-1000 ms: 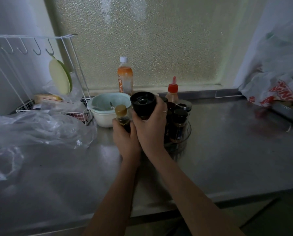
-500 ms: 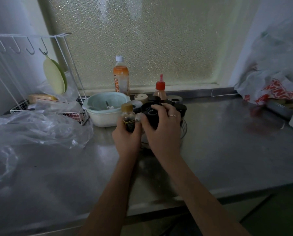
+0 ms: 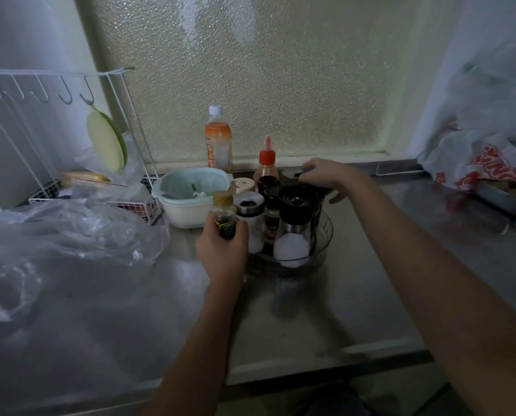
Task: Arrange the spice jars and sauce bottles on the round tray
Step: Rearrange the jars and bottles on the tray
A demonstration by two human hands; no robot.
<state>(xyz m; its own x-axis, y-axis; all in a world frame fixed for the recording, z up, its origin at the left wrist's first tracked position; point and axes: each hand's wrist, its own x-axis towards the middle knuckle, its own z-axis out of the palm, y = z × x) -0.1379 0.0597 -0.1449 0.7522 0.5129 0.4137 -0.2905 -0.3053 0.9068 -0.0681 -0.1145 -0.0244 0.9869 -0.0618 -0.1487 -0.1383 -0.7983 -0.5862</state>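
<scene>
Fingers [image 3: 239, 228] of the left hand [image 3: 222, 253] are wrapping tight around a small dark sauce bottle [image 3: 225, 217] with a tan cap, holding it upright just left of the round tray [image 3: 322, 244]; whether its base is touching the worktop [image 3: 355, 295] is not clear, the hand is covering it. Right hand [image 3: 328, 178] is reaching over the far side of the tray, fingers curling loosely over the dark lids at the back; the blur is too heavy to tell whether they are gripping anything.

Clear round tray is sitting on the steel worktop, mid-frame. Standing in it:
- black-topped grinder [image 3: 294, 226] with white contents, at the near edge, upright
- white-filled shaker [image 3: 250, 217] with a metal collar, at the near left, just beside the held bottle
- dark-lidded spice jar [image 3: 272, 211] between those two, set further back
- red-capped squeeze bottle [image 3: 267, 165] at the rear; whether it is inside the tray rim is not clear

Left of the tray, a pale bowl [image 3: 190, 190] is sitting close by, something small lying inside. Behind it an orange drink bottle [image 3: 218, 139] is standing against the frosted window [image 3: 250, 70]. White wire rack [image 3: 55, 130] is occupying the far left, with clear plastic sheeting [image 3: 64, 229] spreading in front of it. Printed plastic bag [image 3: 484, 157] is lying at far right.
</scene>
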